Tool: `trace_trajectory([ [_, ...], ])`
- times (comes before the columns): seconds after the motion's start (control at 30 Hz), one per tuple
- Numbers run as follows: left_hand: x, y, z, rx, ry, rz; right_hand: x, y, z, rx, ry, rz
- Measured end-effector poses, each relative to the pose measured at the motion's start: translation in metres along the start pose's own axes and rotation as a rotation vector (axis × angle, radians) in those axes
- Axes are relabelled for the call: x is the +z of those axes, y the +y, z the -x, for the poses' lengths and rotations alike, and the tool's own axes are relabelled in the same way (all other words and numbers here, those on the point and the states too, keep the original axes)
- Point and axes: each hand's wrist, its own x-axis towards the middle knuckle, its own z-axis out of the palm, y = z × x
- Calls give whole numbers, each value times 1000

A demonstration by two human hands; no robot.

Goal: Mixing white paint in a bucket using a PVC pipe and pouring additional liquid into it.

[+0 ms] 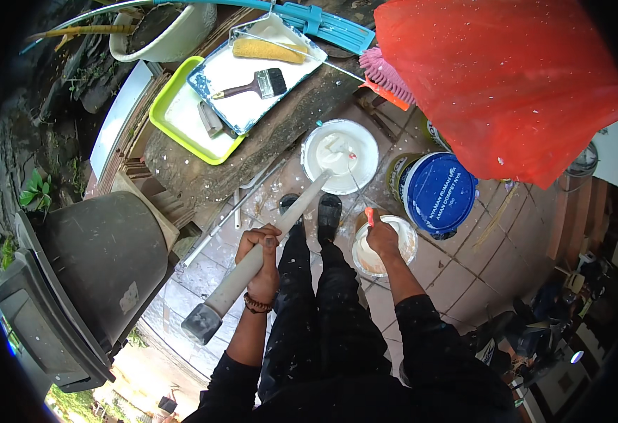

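My left hand grips a long pale pipe with a dark end cap, slanting so its far end reaches a white bucket of white paint. My right hand holds a red-handled object over a second bucket with creamy contents; the rest of that object is hidden. Beside these buckets stands a container with a blue lid. Past them, on a worn board, lie a blue paint tray with a brush and a yellow roller, and a lime-green tray.
A large red sheet covers the upper right. A dark plastic bin stands at my left, near planks and a potted plant. A blue plastic item and pink brush lie along the top. Paint-spotted tiles surround my feet.
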Motion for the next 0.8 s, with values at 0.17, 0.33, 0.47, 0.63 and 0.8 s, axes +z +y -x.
trace_trajectory([
  [0.17, 12, 2, 2, -22, -23, -34, 4, 13, -22, 17, -6, 47],
  [0.33, 16, 9, 4, -85, -33, -33, 7, 28, -10, 34, -53, 14],
  [0.47, 13, 4, 9, -80, -42, -51, 8, 39, 16, 72, -90, -14],
  [0.63, 16, 6, 15, -110, -17, -88, 8, 43, 31, 91, -123, -18],
  [0.8, 24, 5, 15, -56, -2, -55, 11, 27, 1, 17, -42, -21],
])
